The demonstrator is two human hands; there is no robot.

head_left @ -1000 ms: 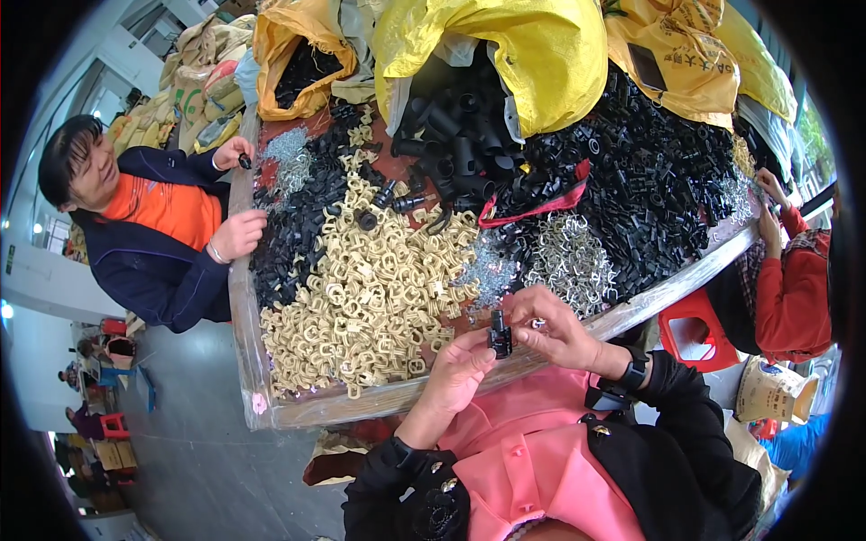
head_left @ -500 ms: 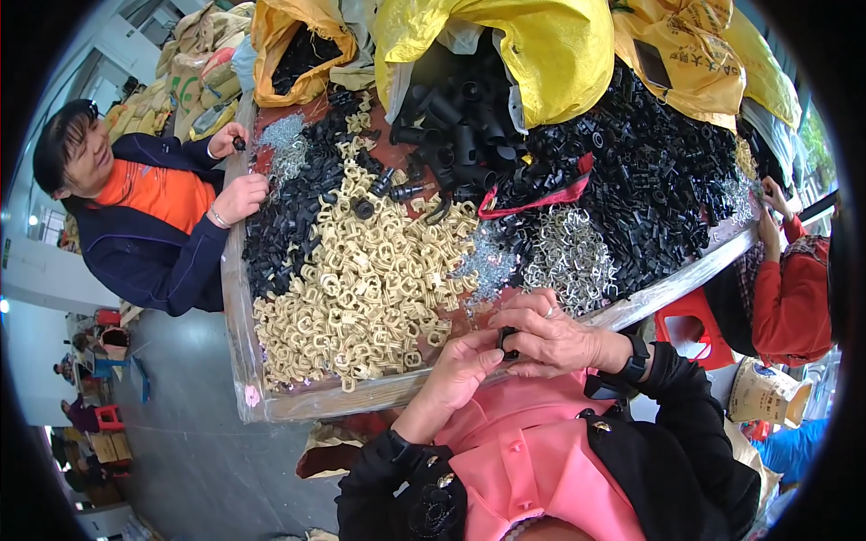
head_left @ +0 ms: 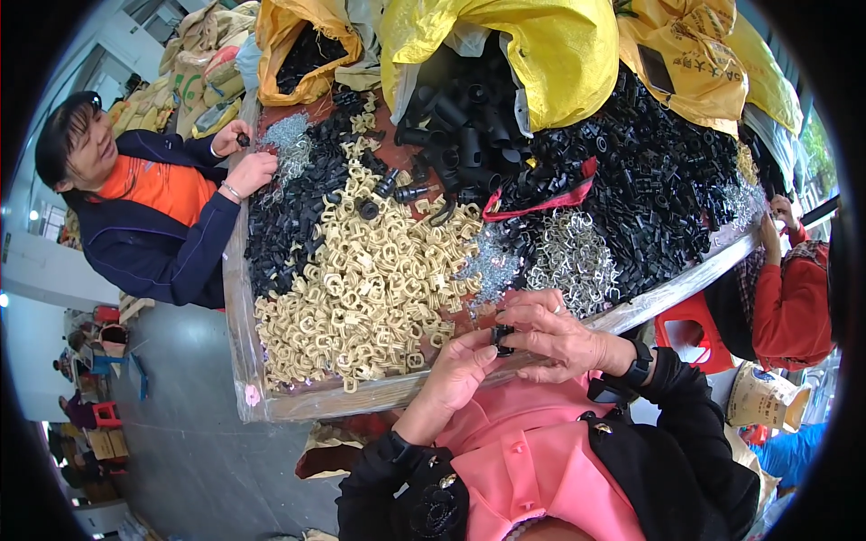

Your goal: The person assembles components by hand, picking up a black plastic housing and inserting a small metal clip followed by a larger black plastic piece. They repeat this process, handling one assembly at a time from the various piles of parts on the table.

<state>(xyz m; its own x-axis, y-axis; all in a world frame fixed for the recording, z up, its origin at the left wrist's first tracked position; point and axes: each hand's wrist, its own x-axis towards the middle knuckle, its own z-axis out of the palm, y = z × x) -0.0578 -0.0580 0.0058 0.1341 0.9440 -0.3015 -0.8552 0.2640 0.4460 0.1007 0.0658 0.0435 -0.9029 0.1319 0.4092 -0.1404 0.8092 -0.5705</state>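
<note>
Black plastic part [head_left: 502, 337] pinched between fingertips of left hand [head_left: 460, 374] and right hand [head_left: 559, 335], both grasping.

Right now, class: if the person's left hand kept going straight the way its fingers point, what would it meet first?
The small black part pinched between both hands; the left hand already touches it, with the right hand just behind.
</note>
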